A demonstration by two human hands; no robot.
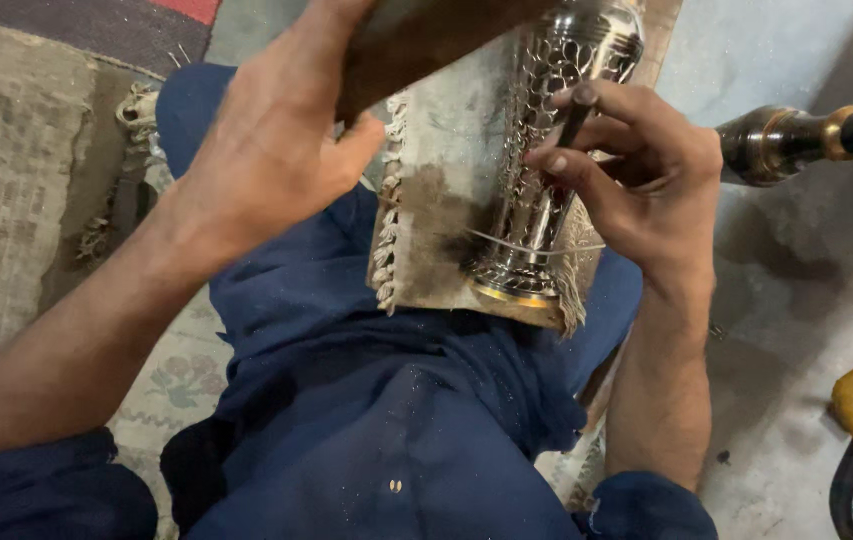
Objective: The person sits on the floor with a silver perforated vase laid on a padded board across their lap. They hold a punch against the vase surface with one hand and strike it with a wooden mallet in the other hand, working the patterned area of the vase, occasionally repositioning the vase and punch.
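Grey concrete floor, a worn rug to my left. One silver vase lies on the padded board across my lap, long axis running away from me, base toward my belly. My right hand pinches one thin dark tool against it. My left hand grips one wooden block.
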